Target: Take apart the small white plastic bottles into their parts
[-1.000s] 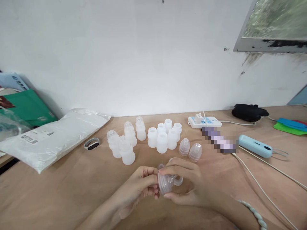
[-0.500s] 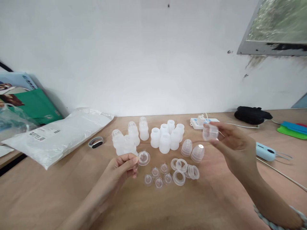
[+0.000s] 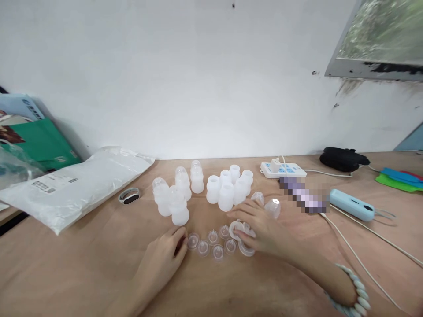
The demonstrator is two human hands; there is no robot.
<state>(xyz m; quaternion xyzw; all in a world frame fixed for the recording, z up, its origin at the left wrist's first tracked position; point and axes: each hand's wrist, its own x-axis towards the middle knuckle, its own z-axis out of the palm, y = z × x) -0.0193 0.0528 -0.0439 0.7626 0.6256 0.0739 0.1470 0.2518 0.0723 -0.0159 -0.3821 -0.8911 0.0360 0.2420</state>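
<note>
My left hand (image 3: pixel 165 248) rests on the tabletop with curled fingers, thumb and forefinger a little apart. Beside its fingertips a clear bottle nipple (image 3: pixel 193 241) lies on the wood, at the left end of a group of several more nipples (image 3: pixel 218 252). My right hand (image 3: pixel 261 226) reaches over the pile of translucent rings, its thumb and fingers around one ring (image 3: pixel 235 230); other rings (image 3: pixel 247 250) are partly hidden under it. Behind that hand are two clear dome caps (image 3: pixel 272 208). Milky white open bottles (image 3: pixel 226 198) stand in the middle, and domed-top bottles (image 3: pixel 161 196) stand to the left.
A white plastic mailer (image 3: pixel 82 180) and a wristband (image 3: pixel 129 197) lie to the left. At the right are a power strip (image 3: pixel 284 170), a pixelated object (image 3: pixel 302 196), a light blue device (image 3: pixel 352 206), cables and a black case (image 3: pixel 343 159). A wall runs behind.
My left hand has lowered, and the nipple it held now lies on the table. My right hand has moved left and down to the rings; the clear piece it held is no longer visible.
</note>
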